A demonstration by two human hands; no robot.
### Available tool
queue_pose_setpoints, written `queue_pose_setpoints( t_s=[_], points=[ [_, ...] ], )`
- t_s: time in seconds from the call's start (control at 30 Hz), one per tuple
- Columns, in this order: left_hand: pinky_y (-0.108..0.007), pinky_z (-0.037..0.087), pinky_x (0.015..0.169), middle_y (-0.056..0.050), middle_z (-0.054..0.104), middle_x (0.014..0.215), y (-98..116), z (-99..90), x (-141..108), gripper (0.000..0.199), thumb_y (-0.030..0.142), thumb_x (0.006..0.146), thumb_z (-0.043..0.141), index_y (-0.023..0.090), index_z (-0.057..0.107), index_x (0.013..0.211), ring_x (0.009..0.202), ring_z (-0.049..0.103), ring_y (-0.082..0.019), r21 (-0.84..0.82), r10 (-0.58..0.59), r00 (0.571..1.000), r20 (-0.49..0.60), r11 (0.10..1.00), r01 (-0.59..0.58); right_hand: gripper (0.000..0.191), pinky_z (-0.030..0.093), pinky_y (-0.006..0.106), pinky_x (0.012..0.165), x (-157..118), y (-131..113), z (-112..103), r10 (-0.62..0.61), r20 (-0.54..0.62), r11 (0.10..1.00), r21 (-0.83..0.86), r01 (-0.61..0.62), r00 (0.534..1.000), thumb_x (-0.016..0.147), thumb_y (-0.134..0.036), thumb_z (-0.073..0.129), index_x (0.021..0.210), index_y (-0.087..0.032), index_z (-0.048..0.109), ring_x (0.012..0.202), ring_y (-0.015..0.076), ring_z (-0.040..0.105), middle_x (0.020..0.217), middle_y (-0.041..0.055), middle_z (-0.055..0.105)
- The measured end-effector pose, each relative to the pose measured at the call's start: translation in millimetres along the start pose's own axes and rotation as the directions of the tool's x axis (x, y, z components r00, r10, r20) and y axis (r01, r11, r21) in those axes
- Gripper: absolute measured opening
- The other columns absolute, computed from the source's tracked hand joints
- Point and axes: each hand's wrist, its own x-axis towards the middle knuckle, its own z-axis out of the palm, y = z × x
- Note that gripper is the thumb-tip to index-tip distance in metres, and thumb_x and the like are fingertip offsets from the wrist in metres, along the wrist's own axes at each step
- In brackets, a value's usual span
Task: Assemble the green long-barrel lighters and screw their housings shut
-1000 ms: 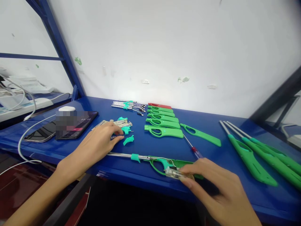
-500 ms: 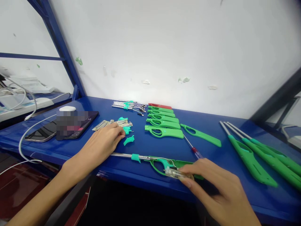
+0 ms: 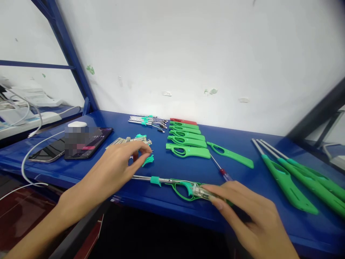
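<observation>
My right hand (image 3: 250, 212) pinches a clear plastic lighter fuel tank (image 3: 201, 192) between thumb and fingertips. The tank is over the open green lighter handle shell (image 3: 176, 192) at the table's front edge, covering part of it. A metal lighter tube (image 3: 145, 178) with a teal collar (image 3: 155, 180) runs left from the shell, and a teal trigger (image 3: 187, 187) sits in the handle loop. Thumb and index finger of my left hand (image 3: 125, 160) are brought together above the small parts; anything between them is too small to make out. Beside its fingertips lies a loose teal trigger (image 3: 148, 160).
More clear fuel tanks (image 3: 122, 141) lie behind my left hand. Wired metal tubes (image 3: 141, 120) and a row of green shell halves (image 3: 188, 140) lie farther back. A screwdriver (image 3: 223, 173), finished lighters (image 3: 291, 183), a phone (image 3: 48, 149) and a tablet (image 3: 91, 147) are around.
My left hand has lifted slightly and shifted right, its fingers now above the loose trigger. My right hand has turned the fuel tank, bringing its end closer to the trigger in the shell.
</observation>
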Motion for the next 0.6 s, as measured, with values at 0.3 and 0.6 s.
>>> queue_pose_setpoints(
  t_s=[0.3,0.6],
  points=[
    [-0.024,0.051,0.078,0.0,0.075,0.104,32,6.7,-13,0.017,0.026,0.11,0.06,0.027,0.077,0.107,0.091,0.068,-0.015,-0.379,0.115,0.993,0.04,0.921,-0.092,0.014,0.065,0.021,0.076,2,-1,0,0.037,0.003,0.999,0.035,-0.037,0.999,0.101,-0.027,0.071,0.111,-0.029,0.081,0.084,0.0162,0.081,0.099,-0.0006,0.084],
    [-0.02,0.049,0.065,0.002,0.076,0.092,56,25.9,-19,0.014,0.019,0.101,0.07,0.026,0.082,0.096,0.079,0.067,-0.012,-0.645,0.07,0.991,0.111,0.764,0.018,0.016,0.065,0.017,0.086,-1,1,-1,-0.043,0.031,0.997,0.07,0.041,0.999,0.101,-0.026,0.073,0.114,-0.029,0.081,0.09,0.0134,0.083,0.105,-0.0022,0.086]
  ],
)
